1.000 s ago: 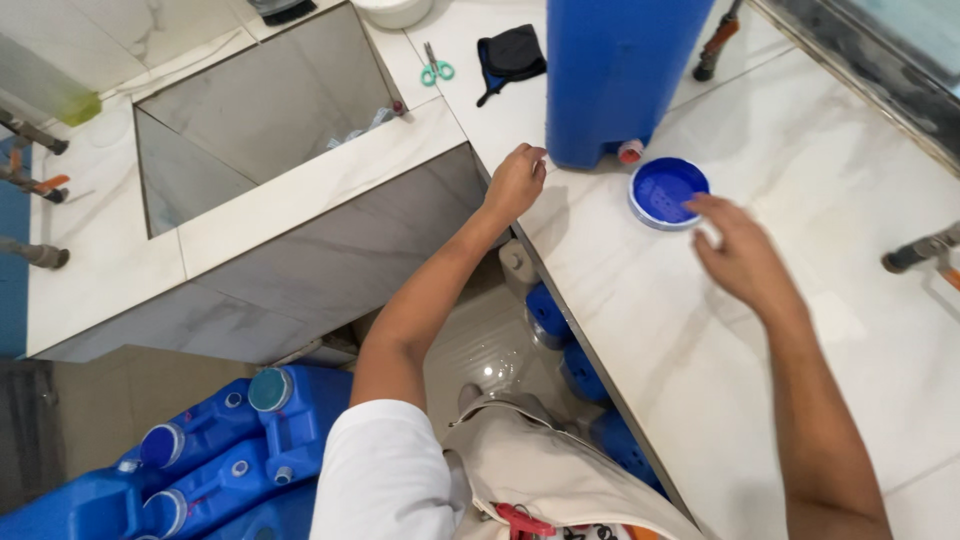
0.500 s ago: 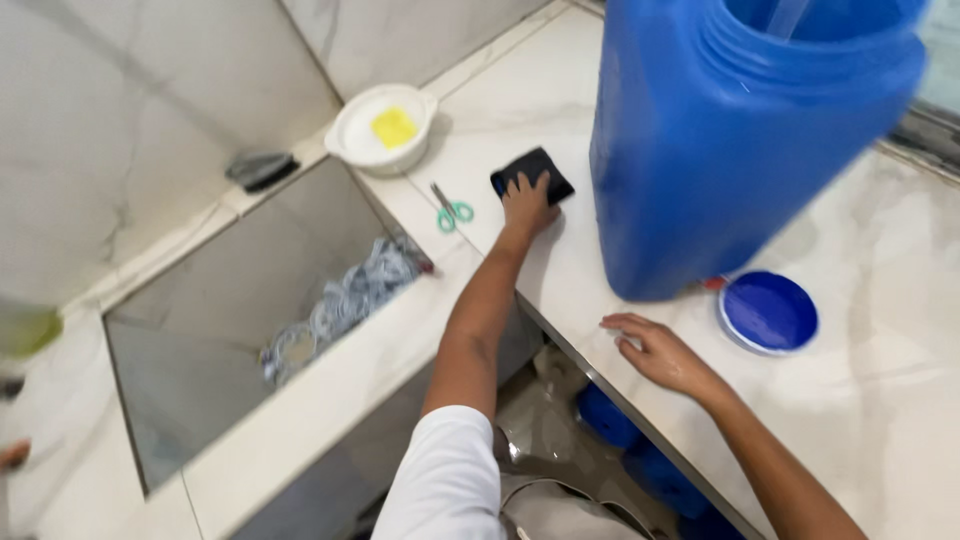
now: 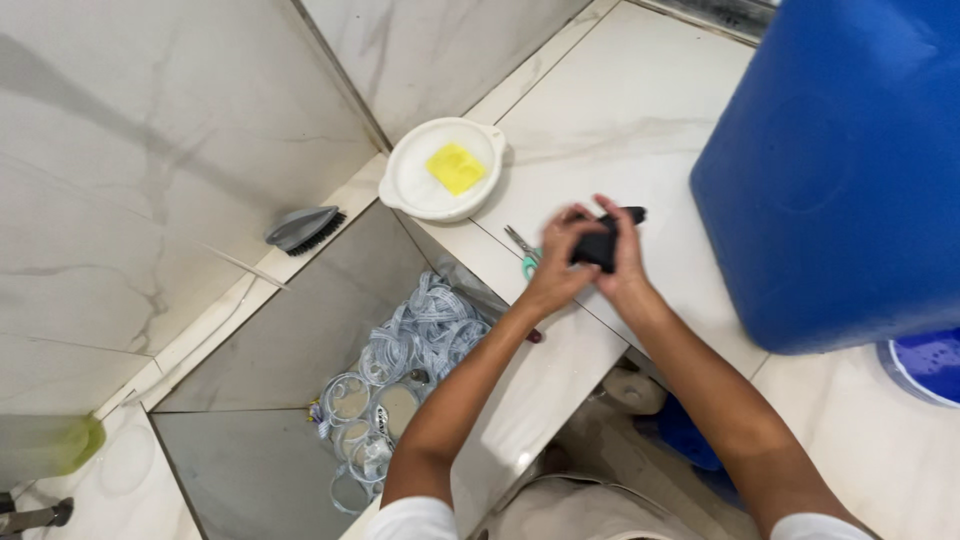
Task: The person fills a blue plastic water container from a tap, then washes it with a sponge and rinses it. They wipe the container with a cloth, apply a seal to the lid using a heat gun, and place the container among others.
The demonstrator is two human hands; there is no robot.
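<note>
Head view: our left hand (image 3: 556,268) and right hand (image 3: 622,262) both clasp small black pouch (image 3: 603,243), held just above white counter (image 3: 640,120). Scissors (image 3: 524,254) just beside left hand; big blue container (image 3: 850,170) near right.

We are seeing no packages, signs or screens here. The only candidate is a small scrap with a printed label (image 3: 382,411), lying among the clear plastic rings (image 3: 400,370) down in the sunken tiled basin (image 3: 260,400); it is too small to describe further.
</note>
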